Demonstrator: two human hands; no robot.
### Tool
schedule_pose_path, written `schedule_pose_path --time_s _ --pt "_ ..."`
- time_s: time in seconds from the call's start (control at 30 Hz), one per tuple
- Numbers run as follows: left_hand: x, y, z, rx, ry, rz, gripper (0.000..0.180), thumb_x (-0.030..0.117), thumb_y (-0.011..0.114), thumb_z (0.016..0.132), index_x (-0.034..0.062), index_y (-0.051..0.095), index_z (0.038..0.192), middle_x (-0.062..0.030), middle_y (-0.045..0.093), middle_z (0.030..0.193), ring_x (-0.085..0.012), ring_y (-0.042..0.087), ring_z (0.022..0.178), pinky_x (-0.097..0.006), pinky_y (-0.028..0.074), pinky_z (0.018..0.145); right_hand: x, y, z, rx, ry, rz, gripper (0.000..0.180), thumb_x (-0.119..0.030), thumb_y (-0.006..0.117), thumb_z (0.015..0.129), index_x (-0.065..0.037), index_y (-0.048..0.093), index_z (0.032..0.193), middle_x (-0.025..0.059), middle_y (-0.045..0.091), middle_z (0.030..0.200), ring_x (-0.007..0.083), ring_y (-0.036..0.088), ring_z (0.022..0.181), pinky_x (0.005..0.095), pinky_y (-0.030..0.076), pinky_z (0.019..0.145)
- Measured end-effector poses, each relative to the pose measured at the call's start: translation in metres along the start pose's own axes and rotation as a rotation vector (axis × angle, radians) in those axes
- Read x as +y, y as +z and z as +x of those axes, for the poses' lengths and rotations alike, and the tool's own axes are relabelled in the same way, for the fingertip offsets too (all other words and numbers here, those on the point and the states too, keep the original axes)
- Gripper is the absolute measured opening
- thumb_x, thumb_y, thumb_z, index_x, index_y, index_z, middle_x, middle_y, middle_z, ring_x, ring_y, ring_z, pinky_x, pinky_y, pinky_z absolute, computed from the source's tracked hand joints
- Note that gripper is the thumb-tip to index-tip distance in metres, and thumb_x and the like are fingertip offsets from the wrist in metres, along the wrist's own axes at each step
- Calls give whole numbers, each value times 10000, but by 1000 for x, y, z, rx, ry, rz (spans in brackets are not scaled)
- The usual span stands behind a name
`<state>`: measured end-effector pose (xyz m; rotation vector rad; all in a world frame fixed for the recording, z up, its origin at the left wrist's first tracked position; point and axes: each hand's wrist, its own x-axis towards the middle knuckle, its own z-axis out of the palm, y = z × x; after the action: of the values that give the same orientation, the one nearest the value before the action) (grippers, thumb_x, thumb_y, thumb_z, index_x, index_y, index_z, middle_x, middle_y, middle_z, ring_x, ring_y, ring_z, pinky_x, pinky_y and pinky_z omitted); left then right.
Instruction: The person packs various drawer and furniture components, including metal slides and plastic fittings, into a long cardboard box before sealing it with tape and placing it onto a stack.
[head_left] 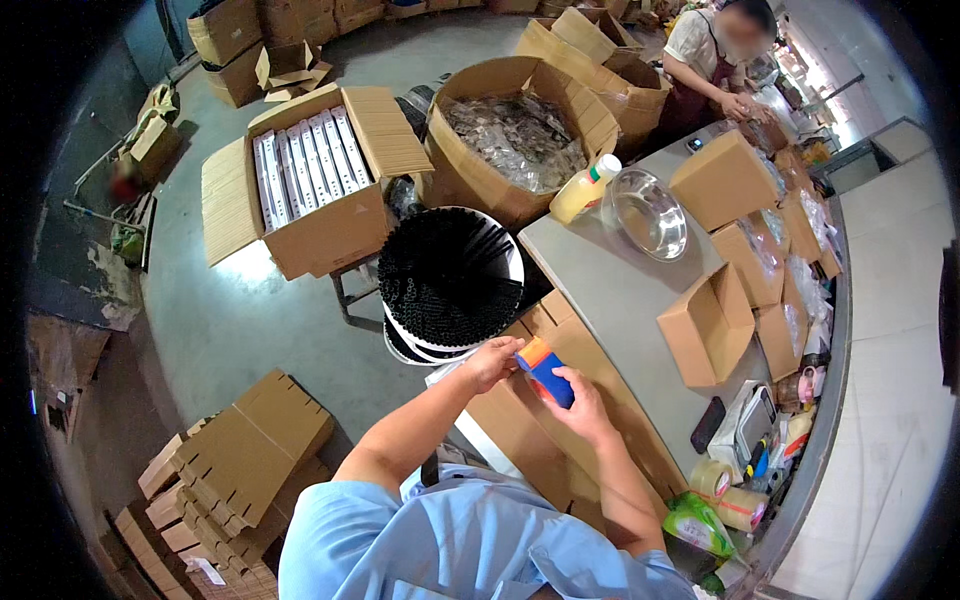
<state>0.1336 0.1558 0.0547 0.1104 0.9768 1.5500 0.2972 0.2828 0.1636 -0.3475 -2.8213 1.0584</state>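
A small blue-and-orange box (550, 380) is held in front of my body, over flat cardboard (528, 425) at the table's near left side. My right hand (585, 408) wraps round its blue lower end, thumb on the upper face. At the orange far end, my left hand (492, 364) is closed, thumb and fingertips pinched against the box's left corner. Whether a small flap sits between those fingertips is too small to tell. Just beyond my left hand stands a round white tub (515, 262) packed with many thin black pieces.
On the grey table (605, 285) stand a steel bowl (648, 215), a yellow bottle (585, 190) and an open carton (705, 325). Tape rolls (712, 478) and a phone (708, 424) lie at right. A filled carton (330, 235) stands left. A co-worker (705, 60) works at the far end.
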Motion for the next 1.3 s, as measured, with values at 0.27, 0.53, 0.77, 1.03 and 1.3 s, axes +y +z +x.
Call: schedule_pose_path --time_s 0.27,0.53,0.77,1.03,1.3 --pt "-2 7 2 168 -32 -67 306 390 537 919 100 602 849 14 564 717 -99 481 596 -247 364 527 -7 -1 -4 26 11 -47 536 -127 698 706 -152 506 1205 158 587 972 344 587 882 421 486 784" --pt "-27 17 10 609 280 838 315 290 557 855 9 658 756 -215 621 736 -383 608 725 -438 479 683 -10 -43 -47 -178 136 -151 521 -161 669 702 -187 540 1207 159 592 891 351 597 810 425 504 728" --pt "-49 3 20 657 141 943 309 313 598 830 10 652 844 -215 641 779 -355 634 817 -437 482 758 1 -28 -28 -255 243 -218 514 -198 644 714 -237 545 1218 164 582 924 367 596 874 450 504 757" --pt "-42 26 11 683 337 915 335 298 669 798 -3 632 941 -201 660 853 -345 649 807 -396 508 721 2 -30 -7 -307 230 -286 448 -191 641 707 -203 591 1152 191 618 870 381 605 813 458 504 719" --pt "-51 39 2 610 428 1012 389 373 672 799 3 651 917 -201 645 784 -345 642 748 -392 492 663 6 -71 -59 -447 319 -260 550 -207 662 681 -241 558 1220 166 611 920 350 602 893 445 494 782"
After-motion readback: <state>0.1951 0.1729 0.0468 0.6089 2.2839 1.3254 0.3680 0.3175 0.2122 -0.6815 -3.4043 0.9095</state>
